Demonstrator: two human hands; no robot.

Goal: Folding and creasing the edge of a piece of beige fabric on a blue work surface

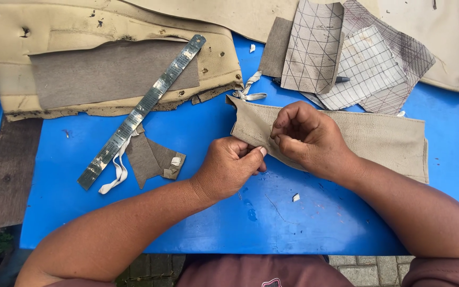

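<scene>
On the blue table [293, 223], a large worn beige panel [107, 64] lies at the far left under a steel ruler [142, 109]. Nearer, a tan leather strip [383, 141] stretches rightward; the right hand [306, 135] and left hand [229, 167] pinch its lower edge together, fingers clenched on it.

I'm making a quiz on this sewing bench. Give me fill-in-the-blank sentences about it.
1. Both hands, left hand and right hand, pinch a tan strip of ____.
2. The table is coloured ____.
3. The long metal ____ lies slanted left of the hands.

Missing: fabric; blue; ruler
</scene>
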